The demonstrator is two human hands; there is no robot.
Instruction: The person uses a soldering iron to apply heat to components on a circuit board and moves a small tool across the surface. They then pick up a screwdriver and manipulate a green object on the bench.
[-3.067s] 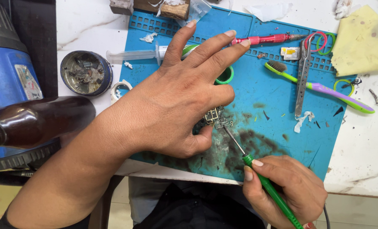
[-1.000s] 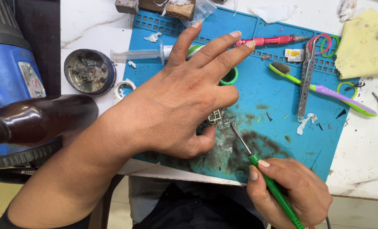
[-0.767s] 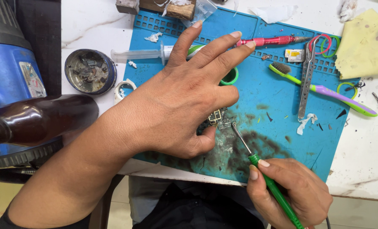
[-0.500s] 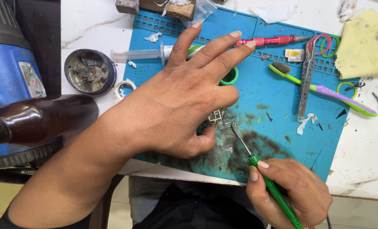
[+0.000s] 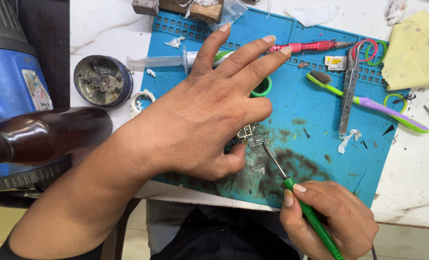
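My left hand point(image 5: 209, 110) lies flat over a blue work mat point(image 5: 310, 91), with its thumb and index finger pinning a small circuit board point(image 5: 249, 136) to the mat. The other fingers are spread out above it. My right hand point(image 5: 327, 219) grips a green-handled tool point(image 5: 303, 204) near the mat's front edge. The tool's thin metal tip touches the right edge of the board. Dark grime stains the mat around the board.
Steel tweezers point(image 5: 350, 84), a green and purple toothbrush point(image 5: 368, 103), a red-handled tool point(image 5: 310, 46) and a syringe point(image 5: 161, 61) lie on the mat. A round tin of scraps point(image 5: 102, 80) and a brown bottle point(image 5: 46, 137) stand at left, a yellow cloth point(image 5: 414, 50) at right.
The tool tip has shifted slightly along the board's edge. My left hand stays pressed on the board.
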